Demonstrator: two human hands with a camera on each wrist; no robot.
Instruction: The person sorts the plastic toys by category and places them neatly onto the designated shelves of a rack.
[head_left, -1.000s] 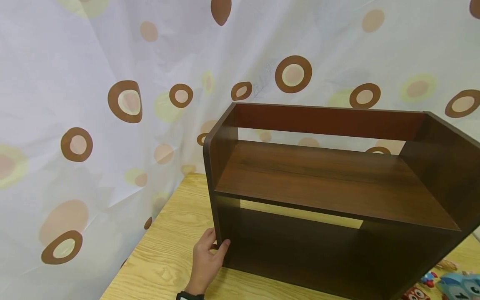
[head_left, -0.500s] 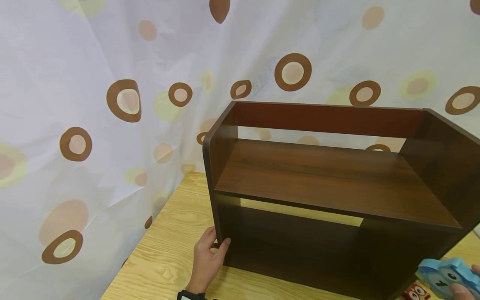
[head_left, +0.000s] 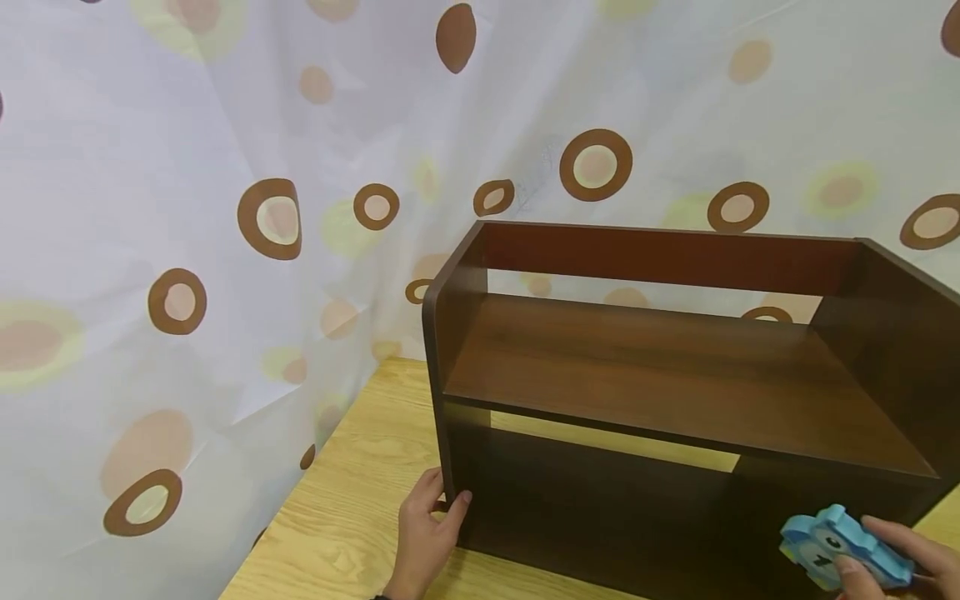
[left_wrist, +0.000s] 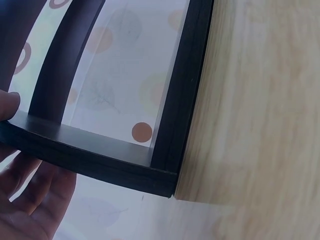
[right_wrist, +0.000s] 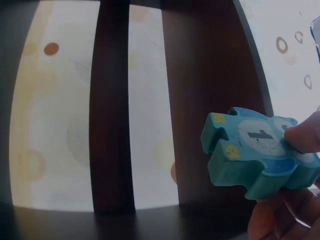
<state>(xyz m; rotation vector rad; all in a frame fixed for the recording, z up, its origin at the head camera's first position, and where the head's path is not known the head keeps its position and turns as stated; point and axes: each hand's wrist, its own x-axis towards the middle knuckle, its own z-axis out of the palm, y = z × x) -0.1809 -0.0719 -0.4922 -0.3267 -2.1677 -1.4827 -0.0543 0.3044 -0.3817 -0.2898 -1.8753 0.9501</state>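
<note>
A dark brown two-tier desktop shelf stands upright on the wooden table. At its left side panel, my left hand grips the lower front edge, thumb on the inner face and fingers outside; the left wrist view shows the thumb on one side of the panel and fingers on the other. My right hand holds a blue owl-shaped block in front of the lower compartment's right part. In the right wrist view this block bears a figure 1 on its belly and yellow feet.
Light wood-grain tabletop shows left of the shelf and along its front. A white sheet printed with brown and yellow spots hangs behind and to the left. The shelf's right side panel rises near the right hand.
My right hand has come in from the right, holding the owl block, and moved left to the shelf's front. My left hand keeps its grip. The head view has tilted slightly.
</note>
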